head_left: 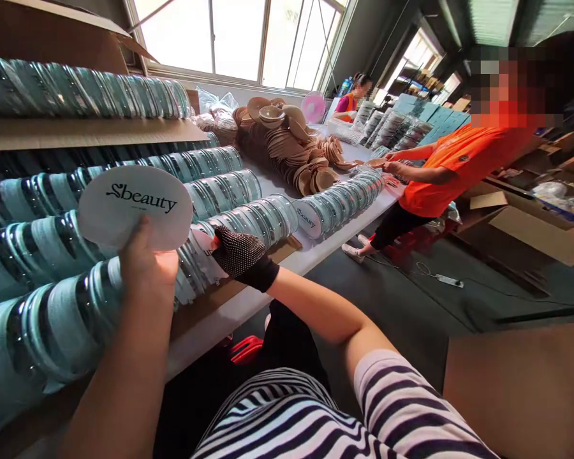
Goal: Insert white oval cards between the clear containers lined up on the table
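White round card [134,207] printed "Sbeauty", held upright above the rows of teal discs [229,191] on the table [249,299], pinched at its lower edge by the left hand [146,264]. Such a shallow grip may let it slip. The gloved right hand [242,255] rests on a row; its fingers are hidden, so its grip cannot be told. A co-worker [449,172] stands well apart.

The right hand [243,255] wears a black knit glove dotted with small white grip bumps; the left hand [146,261] is bare; short sleeves are white with black stripes
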Motion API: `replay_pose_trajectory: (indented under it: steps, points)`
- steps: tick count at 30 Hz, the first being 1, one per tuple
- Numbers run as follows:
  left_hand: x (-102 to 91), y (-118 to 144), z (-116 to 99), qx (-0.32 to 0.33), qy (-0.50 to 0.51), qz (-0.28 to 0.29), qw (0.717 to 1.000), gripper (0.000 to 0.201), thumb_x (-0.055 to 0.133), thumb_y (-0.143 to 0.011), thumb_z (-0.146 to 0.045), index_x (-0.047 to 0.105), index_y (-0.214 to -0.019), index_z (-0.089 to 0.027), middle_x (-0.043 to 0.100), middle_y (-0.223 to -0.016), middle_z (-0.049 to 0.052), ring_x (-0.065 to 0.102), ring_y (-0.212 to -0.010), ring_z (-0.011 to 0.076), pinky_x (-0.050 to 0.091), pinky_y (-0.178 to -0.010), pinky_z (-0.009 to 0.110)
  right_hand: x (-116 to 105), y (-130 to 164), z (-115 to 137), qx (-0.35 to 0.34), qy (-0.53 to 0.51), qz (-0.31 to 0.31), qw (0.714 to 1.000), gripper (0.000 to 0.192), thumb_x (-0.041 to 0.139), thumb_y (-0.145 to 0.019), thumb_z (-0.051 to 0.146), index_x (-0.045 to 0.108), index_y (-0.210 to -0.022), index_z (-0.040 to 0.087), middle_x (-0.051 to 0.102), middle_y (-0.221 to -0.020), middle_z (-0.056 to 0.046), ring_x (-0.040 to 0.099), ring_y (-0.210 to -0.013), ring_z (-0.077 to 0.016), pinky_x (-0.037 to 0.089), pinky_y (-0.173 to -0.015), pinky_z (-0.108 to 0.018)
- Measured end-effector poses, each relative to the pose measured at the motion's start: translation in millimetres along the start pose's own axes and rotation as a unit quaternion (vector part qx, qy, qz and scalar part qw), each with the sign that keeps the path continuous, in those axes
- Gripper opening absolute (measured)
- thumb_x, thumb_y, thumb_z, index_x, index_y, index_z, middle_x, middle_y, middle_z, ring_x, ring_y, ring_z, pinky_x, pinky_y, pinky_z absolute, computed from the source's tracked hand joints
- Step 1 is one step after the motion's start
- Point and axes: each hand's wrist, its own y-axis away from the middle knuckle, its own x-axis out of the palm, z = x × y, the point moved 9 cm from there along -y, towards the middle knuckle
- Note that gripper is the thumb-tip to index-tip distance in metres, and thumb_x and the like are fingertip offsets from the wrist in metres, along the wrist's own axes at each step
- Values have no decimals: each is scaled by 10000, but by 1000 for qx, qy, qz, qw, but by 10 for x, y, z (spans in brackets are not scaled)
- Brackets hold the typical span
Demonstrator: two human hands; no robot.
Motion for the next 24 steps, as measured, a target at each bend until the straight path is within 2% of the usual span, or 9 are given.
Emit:
replay_pose_trajectory:
  steps: [3, 5, 7, 11, 16, 21, 24]
  points:
    - [2, 1, 33, -26, 20, -5, 999, 256, 629, -848, -88, 679, -1044, -245, 760, -1100, -73, 636, -1194, 151, 539, -1039, 384, 241, -61, 19, 4, -19, 18, 1000, 372, 325, -1000, 409, 619, -1163, 251, 750, -945, -17, 707, -816, -192, 460, -639, -274]
    - [-2, 8, 48, -42, 32, -12, 999, 265, 589, -875, -72, 653, -1090, -214, 764, -1084, -41, 661, -1140, 152, 546, -1021, 381, 318, -30, -1, 7, -39, 25, 999, 358, 360, -1001, 423, 624, -1152, 236, 750, -930, -36, 708, -812, -204, 440, -632, -276]
    - [-16, -7, 54, -46, 42, -21, 998, 323, 582, -871, -54, 614, -1154, -207, 750, -1130, -20, 668, -1122, 161, 549, -1013, 402, 331, -4, -57, 10, -59, 23, 998, 351, 373, -1001, 416, 618, -1138, 204, 744, -936, -64, 702, -808, -213, 420, -633, -278]
    - [-98, -68, 97, -55, 39, -55, 996, 381, 622, -838, -57, 597, -1187, -208, 703, -1254, 34, 654, -1152, 184, 544, -1016, 408, 344, -49, -112, 0, -85, 38, 996, 258, 409, -968, 282, 617, -1043, 149, 729, -933, -98, 682, -834, -203, 412, -681, -268]
    - [-107, -70, 103, -64, 25, -53, 996, 368, 635, -860, -116, 607, -1214, -207, 675, -1306, 49, 630, -1211, 186, 547, -1015, 354, 361, -120, -3, -3, -46, 91, 995, 243, 451, -928, 227, 647, -1043, 140, 732, -922, -99, 677, -824, -208, 393, -667, -276]
    - [-78, -60, 88, -87, 23, -66, 994, 353, 572, -913, -93, 593, -1251, -194, 653, -1341, 53, 592, -1273, 188, 544, -1030, 370, 288, -296, 86, -2, -35, 117, 992, 278, 455, -904, 235, 697, -1017, 161, 746, -928, -100, 676, -809, -195, 412, -664, -267]
    - [-82, -55, 84, -94, 36, -75, 992, 372, 565, -921, -94, 557, -1284, -173, 614, -1393, 79, 571, -1301, 193, 544, -1034, 370, 367, -311, 139, -22, -12, 146, 989, 313, 428, -920, 257, 712, -1015, 167, 749, -962, -113, 682, -828, -203, 435, -682, -278]
